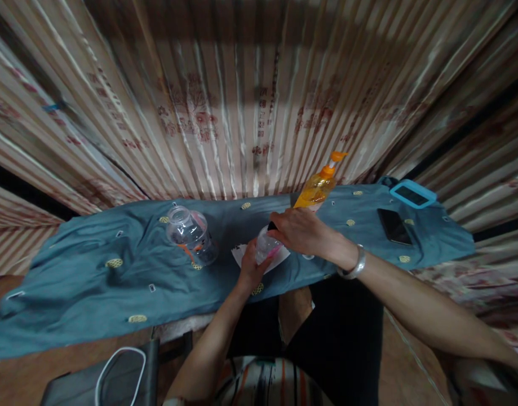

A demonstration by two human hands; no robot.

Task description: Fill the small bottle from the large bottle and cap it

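Observation:
My left hand is wrapped round a clear plastic cup or bottle with a pink patch low on its side. Over its top, my right hand is closed on a small black piece; most of it is hidden by the fingers, so its kind is unclear. White paper lies under the clear container. Just behind the right hand stands a pump bottle of yellow-orange liquid with an orange pump. To the left is a clear plastic bottle with orange print.
A teal cloth with pineapple prints covers the narrow table. At the right lie a black phone and a blue-framed device. Pleated curtains close in the back and sides. A white cable loop rests on a grey object at lower left.

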